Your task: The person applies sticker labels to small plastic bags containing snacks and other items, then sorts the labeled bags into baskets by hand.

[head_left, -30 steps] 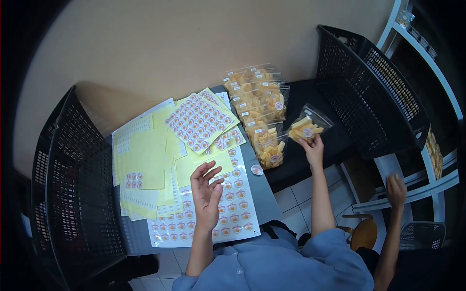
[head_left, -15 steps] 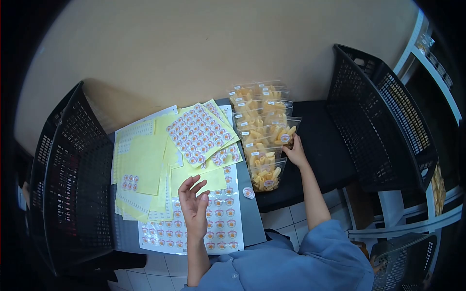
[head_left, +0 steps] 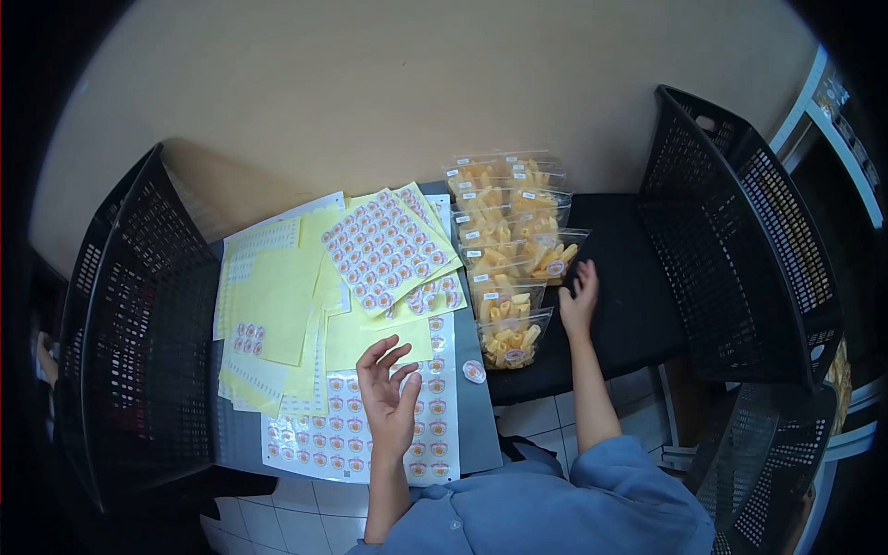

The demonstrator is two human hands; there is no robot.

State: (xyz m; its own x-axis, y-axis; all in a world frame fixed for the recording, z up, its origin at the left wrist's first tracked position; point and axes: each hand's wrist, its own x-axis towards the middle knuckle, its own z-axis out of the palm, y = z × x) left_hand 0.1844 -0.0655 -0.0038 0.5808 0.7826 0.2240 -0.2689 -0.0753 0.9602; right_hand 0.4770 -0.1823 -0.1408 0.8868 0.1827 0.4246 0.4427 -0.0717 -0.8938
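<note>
My left hand (head_left: pixel 388 393), palm up with curled, parted fingers, hovers empty over a white sheet of round stickers (head_left: pixel 347 430). Just right of the pasta bags, my right hand (head_left: pixel 579 298) has its fingers apart and nothing in it. Clear bags of tube-shaped pasta (head_left: pixel 509 344) lie overlapped in two columns; the bag nearest that hand (head_left: pixel 553 259) bears a round sticker. A smaller sticker sheet (head_left: pixel 384 250) rests on yellow backing sheets (head_left: pixel 277 301). One loose round sticker (head_left: pixel 474 371) is at the grey table's right edge.
Tall black perforated crates stand at the left (head_left: pixel 139 342) and right (head_left: pixel 740 240). Behind the table (head_left: pixel 481 425) rises a beige wall. A black surface (head_left: pixel 629 277) lies under the bags. Another crate (head_left: pixel 768 462) is at the lower right, and part of another person's hand (head_left: pixel 46 356) shows far left.
My right hand has come away from the sticker-bearing bag, moving slightly right and down. My left hand has shifted a little right. The lower-right crate has moved, and the view has shifted slightly.
</note>
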